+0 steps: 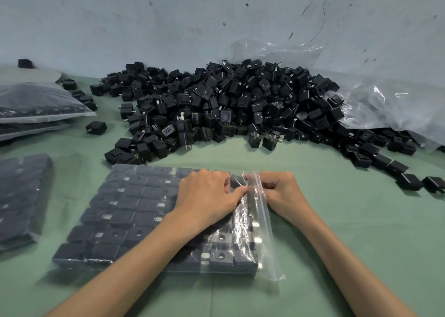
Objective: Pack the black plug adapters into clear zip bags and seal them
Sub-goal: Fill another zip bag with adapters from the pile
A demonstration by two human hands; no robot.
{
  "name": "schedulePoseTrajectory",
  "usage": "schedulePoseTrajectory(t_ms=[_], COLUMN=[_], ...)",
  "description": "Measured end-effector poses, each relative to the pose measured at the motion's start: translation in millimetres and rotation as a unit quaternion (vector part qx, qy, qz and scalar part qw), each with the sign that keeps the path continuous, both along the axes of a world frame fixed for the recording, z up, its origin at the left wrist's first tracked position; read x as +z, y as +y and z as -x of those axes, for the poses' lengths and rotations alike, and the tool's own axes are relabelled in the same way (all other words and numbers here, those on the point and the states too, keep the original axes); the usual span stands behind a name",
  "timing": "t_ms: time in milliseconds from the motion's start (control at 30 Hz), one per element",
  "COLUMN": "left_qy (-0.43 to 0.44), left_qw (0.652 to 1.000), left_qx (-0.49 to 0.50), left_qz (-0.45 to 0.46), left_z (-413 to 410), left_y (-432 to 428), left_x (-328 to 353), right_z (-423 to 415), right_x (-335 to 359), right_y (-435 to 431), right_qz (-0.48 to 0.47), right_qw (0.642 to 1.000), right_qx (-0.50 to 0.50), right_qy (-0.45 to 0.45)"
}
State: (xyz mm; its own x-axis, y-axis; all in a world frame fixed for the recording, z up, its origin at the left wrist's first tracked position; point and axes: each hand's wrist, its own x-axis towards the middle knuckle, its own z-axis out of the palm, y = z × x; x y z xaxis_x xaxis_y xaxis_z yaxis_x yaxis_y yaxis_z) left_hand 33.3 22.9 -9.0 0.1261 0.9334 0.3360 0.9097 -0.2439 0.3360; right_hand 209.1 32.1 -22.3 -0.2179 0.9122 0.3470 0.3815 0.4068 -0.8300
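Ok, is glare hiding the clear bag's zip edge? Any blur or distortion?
Head view: soft even light; glare streaks the clear zip bag along its open edge between left hand and right hand, obscuring the zip track; wide-angle bowing toward the frame edges; the heap of black plug adapters is sharp.

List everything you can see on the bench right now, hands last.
zip bag: one, clear, filled with rows of black adapters, front centre.
loose adapters: too many to count, black, heaped back centre, trailing right.
plastic sheet: one, clear, crumpled, back right.
stacked bags: at least two, clear, dark contents, back left.
side bag: one, clear, dark contents, left edge.
table: one, green, under everything.
wall: one, grey, behind.
left hand: one, pinching the zip bag's right edge.
right hand: one, pinching the same edge.
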Motion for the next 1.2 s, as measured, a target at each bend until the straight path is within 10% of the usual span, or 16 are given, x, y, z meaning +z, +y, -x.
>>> schedulePoseTrajectory(t_ms=[500,1200], left_qy=[-0.002,-0.062], left_qw=[1.0,0.997], left_qx=[0.001,0.019], left_qz=[0.01,0.047], left_z=[0,5], left_y=[0,6], left_x=[1,1], right_z=[7,-5], right_x=[-7,4], right_y=[3,1], right_qz=[-0.12,0.102], right_qw=[0.983,0.993], right_qx=[-0.086,0.048], right_qy=[-0.111,-0.039])
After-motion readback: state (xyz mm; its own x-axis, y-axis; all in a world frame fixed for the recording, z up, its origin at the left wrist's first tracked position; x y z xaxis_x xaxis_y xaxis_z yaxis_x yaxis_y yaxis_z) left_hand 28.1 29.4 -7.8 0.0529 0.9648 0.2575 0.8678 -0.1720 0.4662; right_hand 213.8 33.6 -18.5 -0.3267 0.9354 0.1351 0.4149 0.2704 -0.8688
